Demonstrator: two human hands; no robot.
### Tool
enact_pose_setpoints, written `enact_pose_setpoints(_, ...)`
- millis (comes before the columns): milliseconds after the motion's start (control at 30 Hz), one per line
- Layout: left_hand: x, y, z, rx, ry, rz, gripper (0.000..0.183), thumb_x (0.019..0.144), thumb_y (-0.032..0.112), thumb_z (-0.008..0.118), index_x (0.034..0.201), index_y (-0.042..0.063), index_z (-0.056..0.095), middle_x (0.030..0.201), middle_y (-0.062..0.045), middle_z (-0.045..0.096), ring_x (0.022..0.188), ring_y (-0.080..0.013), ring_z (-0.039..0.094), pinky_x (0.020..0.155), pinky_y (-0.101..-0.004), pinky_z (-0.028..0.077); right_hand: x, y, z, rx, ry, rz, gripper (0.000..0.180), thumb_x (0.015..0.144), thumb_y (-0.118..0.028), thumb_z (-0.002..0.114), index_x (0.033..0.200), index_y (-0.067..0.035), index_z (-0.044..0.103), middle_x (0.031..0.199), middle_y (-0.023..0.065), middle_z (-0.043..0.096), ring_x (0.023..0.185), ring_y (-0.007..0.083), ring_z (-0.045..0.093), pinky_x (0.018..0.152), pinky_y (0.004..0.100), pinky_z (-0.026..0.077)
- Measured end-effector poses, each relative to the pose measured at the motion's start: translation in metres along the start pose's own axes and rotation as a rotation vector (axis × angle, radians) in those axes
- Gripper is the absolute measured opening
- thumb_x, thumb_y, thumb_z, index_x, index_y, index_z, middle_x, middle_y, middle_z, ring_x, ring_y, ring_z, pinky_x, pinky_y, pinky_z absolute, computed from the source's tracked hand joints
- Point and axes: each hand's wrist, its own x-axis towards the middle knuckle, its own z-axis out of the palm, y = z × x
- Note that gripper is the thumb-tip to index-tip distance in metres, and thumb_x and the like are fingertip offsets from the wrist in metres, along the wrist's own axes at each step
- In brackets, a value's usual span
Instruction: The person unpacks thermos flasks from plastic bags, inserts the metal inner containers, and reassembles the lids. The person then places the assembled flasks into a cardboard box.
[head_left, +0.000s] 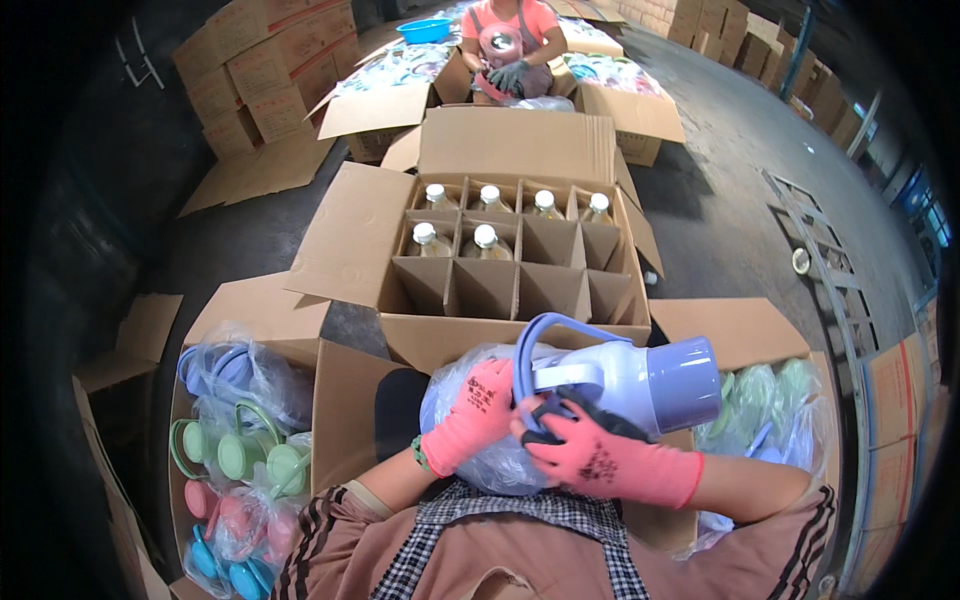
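A lavender vacuum jug (622, 382) lies tilted on its side before my apron, its glossy purple cap end pointing right. Its purple carry handle (529, 337) arches up over the side. A crinkled clear plastic bag (487, 360) covers the jug's base end at the left. My left hand (474, 412), in a pink glove, holds the bagged end beside the carry handle. Against the jug's near side is my right hand (592, 450), in a pink glove with dark fingertips; its fingers curl by the handle's lower end and are slightly blurred.
Ahead stands an open divided carton (514, 330) holding several white-capped bottles (486, 238). Bagged coloured jug parts fill a left carton (244, 450); bagged green and lavender pieces (765, 405) fill a right one. A co-worker (514, 45) sits beyond, among open cartons.
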Motion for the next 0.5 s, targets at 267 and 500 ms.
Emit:
enact_pose_setpoints(267,-0.021,-0.015,0.001,0.091,0.141,-0.001,0.036,0.068,0.019,0.066,0.095,0.0,0.051,0.084,-0.016,0.055,0.082,-0.0335,0.05,0.076,-0.0399,0.04,-0.07,0.019,-0.085,-0.42,-0.211,1.019,0.044,0.063,-0.03,0.066,0.089,0.002,0.052,0.091,0.0166,0.049,0.097,0.0392,0.042,0.088,0.0503,0.031)
enact_pose_setpoints(500,-0.026,-0.009,0.008,0.072,0.07,0.076,0.046,0.066,0.023,0.067,0.101,0.0,0.048,0.096,-0.017,0.05,0.088,-0.0332,0.048,0.078,-0.0393,0.039,0.012,-0.004,-0.06,0.072,-0.169,0.388,0.057,0.067,-0.034,0.064,0.11,0.0,0.046,0.111,0.0168,0.047,0.108,0.0358,0.04,0.09,0.0462,0.032)
